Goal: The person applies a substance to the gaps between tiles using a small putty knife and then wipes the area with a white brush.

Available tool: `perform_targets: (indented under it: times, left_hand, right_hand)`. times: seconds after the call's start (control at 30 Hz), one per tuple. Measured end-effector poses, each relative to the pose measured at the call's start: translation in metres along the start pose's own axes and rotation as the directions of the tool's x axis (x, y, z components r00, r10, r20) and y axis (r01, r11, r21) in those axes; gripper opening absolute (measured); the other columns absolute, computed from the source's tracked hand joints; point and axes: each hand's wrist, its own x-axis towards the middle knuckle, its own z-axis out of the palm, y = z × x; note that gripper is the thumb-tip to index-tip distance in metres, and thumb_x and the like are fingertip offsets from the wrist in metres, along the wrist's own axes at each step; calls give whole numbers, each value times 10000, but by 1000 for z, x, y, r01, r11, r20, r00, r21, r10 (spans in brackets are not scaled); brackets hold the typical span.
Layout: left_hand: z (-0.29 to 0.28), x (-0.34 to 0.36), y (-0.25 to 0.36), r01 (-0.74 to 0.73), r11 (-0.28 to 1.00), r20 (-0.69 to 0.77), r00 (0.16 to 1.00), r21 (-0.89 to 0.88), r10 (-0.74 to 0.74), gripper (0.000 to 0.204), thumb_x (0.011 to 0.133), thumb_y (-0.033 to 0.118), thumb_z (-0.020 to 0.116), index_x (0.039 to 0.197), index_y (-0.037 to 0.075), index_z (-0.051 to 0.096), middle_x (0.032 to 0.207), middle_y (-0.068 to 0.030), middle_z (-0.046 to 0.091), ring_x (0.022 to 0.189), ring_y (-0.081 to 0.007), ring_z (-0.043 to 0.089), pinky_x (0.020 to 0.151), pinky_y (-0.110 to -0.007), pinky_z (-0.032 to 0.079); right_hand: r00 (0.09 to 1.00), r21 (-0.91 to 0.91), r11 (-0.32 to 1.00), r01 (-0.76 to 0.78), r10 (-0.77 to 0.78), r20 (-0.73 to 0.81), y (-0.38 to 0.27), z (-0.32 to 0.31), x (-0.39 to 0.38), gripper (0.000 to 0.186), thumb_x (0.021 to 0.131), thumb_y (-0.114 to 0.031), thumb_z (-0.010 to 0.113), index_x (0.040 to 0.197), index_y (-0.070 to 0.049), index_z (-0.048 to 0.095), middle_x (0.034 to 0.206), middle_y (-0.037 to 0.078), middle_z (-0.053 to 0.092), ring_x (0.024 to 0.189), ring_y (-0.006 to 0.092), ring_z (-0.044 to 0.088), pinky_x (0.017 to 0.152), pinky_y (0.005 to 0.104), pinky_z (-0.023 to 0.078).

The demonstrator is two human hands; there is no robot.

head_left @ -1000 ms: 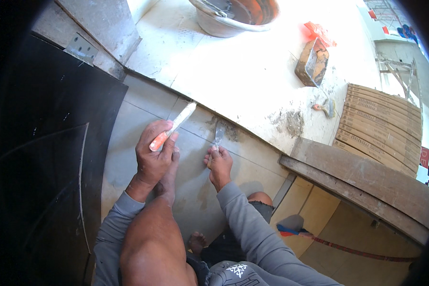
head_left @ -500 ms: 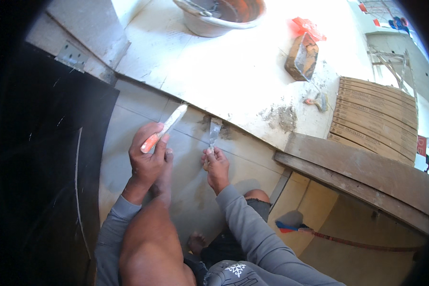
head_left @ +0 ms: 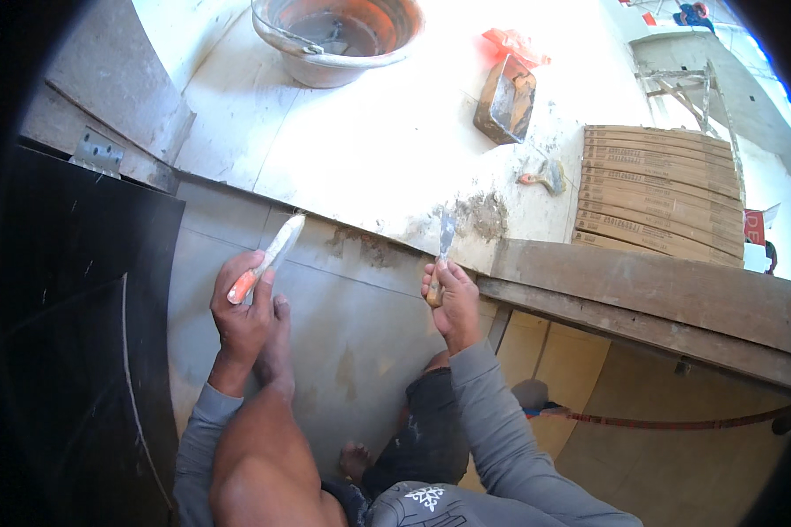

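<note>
In my left hand (head_left: 242, 303), fingers are closed around a pale-coated, long tool with an orange handle (head_left: 242, 286). Its tapered tip points up to the step's edge; the tool's exact kind is unclear. My right hand (head_left: 455, 303) grips a putty knife (head_left: 446, 233) by its light brown handle. The knife's metal blade points away from me, over the white tiled step, beside a patch of grey crumbs (head_left: 483, 215). Whether the blade touches the tile I cannot tell. Along the step's edge, between the hands, dark mortar residue (head_left: 360, 246) shows.
A round bucket (head_left: 325, 70) stands on the white step. Farther right are a dirty rectangular container (head_left: 505, 101), a red plastic bag (head_left: 514, 46), a brush (head_left: 545, 178) and stacked cardboard boxes (head_left: 659, 193). A black panel (head_left: 79, 334) borders my left; wooden framing (head_left: 642, 299) borders my right.
My right hand has moved right with the putty knife, from the dark residue at the edge to beside the crumbs. The left hand keeps its tool. The view has shifted slightly.
</note>
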Motion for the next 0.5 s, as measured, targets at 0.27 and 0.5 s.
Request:
perform_targets:
  times: [0.27,0.5]
  left_hand:
    - [3,5,5,10,1000,4,1000,-16,-10,197,850,-28,682,1039,4,638,1037,-135,664,960,-283,648,853,-368,521]
    - [-5,1,3,4,1000,59,998,30,-5,219,884,-23,658,1100,-12,623,1105,-130,645,1040,-235,621,912,-340,496]
  right_hand:
    - [973,-236,945,-226,231,-4,89,-20,-55,191,976,-140,593,1067,27,587,882,75,615,708,137,590,601,271,511]
    - [970,-237,941,-241,244,-19,122,-9,-35,310,953,-165,638,1180,41,592,880,49,616,690,114,574,564,247,475]
